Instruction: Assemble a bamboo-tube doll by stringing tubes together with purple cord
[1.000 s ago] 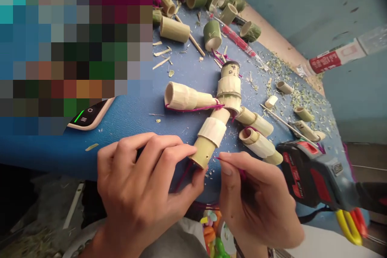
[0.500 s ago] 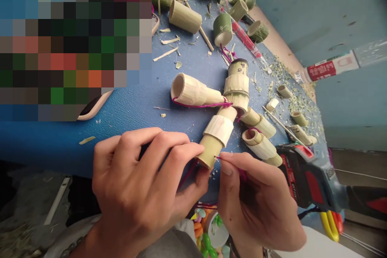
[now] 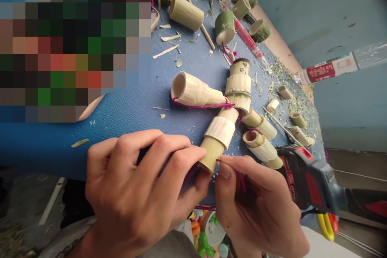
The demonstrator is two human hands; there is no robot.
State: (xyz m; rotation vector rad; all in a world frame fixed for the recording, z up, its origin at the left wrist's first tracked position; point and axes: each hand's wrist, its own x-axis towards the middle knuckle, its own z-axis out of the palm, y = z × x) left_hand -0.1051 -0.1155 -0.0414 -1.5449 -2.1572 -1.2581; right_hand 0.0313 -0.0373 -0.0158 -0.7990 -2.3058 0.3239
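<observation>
A figure of bamboo tubes (image 3: pixel 232 100) tied with magenta yarn (image 3: pixel 202 106) lies on the blue table (image 3: pixel 127 113). Its nearest limb, a bamboo tube (image 3: pixel 216 145) with a pale sleeve, points at the table's front edge. My left hand (image 3: pixel 142 193) is closed, index finger and thumb pinching the tube's open end. My right hand (image 3: pixel 256 205) is closed too, pinching the tip of the yarn against a small hole in the tube's side. More yarn runs under my right fingers.
A red and black power drill (image 3: pixel 308 181) lies right of my right hand. Several loose bamboo cups (image 3: pixel 187 12), splinters and shavings litter the far table. A thin stick (image 3: pixel 279 125), a red pen (image 3: pixel 248 40) and a glue tube (image 3: pixel 329 68) lie at the right.
Both hands have closed in a little on the tube's end, and the yarn tip now sits at the hole. The view has shifted slightly.
</observation>
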